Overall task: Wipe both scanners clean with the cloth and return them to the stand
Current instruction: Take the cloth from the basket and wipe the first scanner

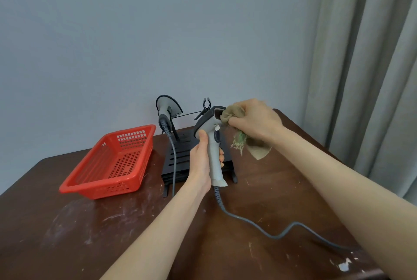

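Left hand [200, 162] wrapped firmly around the handle of one scanner [213, 137], held upright over the near right of the black stand [184, 160]. Right hand [255, 121] with fingers curled, clutching the frayed cloth [234, 113] bunched against that scanner's head (the window end). Second scanner [168, 108] seated at the stand's far left. Red basket [112, 162] left of the stand on the table [270, 189].

The left hand [203, 162] rises from a bare forearm, thumb pointing up, its fingers [221, 155] curled round the scanner [213, 155] handle. The right hand [257, 121], above and right of those fingers, pinches the bunched cloth [233, 113], knuckles up.
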A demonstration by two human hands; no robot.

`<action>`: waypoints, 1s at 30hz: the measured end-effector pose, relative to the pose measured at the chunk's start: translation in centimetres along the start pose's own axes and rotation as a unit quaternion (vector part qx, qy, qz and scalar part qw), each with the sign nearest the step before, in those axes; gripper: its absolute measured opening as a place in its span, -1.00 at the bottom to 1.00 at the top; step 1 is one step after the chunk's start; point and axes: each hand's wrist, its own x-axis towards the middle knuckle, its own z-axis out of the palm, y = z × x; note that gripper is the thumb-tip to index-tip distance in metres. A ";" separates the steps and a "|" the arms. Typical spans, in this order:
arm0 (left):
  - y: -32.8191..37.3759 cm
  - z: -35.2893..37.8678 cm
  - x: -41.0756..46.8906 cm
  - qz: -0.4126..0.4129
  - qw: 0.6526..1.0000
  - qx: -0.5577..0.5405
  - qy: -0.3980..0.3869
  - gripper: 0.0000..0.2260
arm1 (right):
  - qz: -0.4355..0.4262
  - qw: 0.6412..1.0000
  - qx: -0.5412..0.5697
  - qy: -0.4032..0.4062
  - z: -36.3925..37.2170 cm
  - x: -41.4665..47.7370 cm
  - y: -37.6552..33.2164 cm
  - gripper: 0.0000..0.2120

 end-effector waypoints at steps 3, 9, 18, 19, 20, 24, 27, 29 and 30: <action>-0.1 -0.3 0.0 0.000 1.000 0.022 0.004 -0.51 | 0.024 0.983 -0.179 0.043 -0.6 0.0 0.4 -0.78; 0.3 -0.8 0.1 -0.018 1.000 -0.019 0.002 -0.44 | 0.025 0.993 -0.091 0.070 -0.3 -0.4 1.3 -0.77; -0.1 -0.2 -0.4 -0.034 0.999 -0.010 -0.022 -0.46 | -0.015 0.987 -0.106 0.121 0.7 -0.5 -0.2 -0.86; -0.1 -0.1 -0.5 -0.032 0.999 -0.006 -0.021 -0.47 | -0.012 0.987 -0.096 0.125 0.7 -0.4 -0.3 -0.87; -0.1 -0.1 -0.5 -0.030 0.999 -0.003 -0.019 -0.48 | -0.013 0.988 -0.081 0.128 0.8 -0.4 -0.5 -0.87; 0.0 0.0 -0.6 -0.030 0.999 0.002 -0.019 -0.48 | -0.028 0.991 -0.032 0.129 1.1 -0.1 -1.6 -0.82; 0.2 -0.1 -0.5 -0.028 0.999 0.005 -0.014 -0.48 | -0.065 0.992 -0.020 0.107 0.9 -0.1 -1.7 -0.89; 0.3 -0.2 -0.4 -0.024 1.000 0.012 -0.009 -0.47 | -0.107 0.989 -0.052 0.083 0.5 -0.3 -1.5 -0.88; 0.4 -0.3 -0.3 -0.023 1.000 0.015 -0.010 -0.46 | -0.126 0.986 -0.076 0.075 0.3 -0.3 -1.3 -0.85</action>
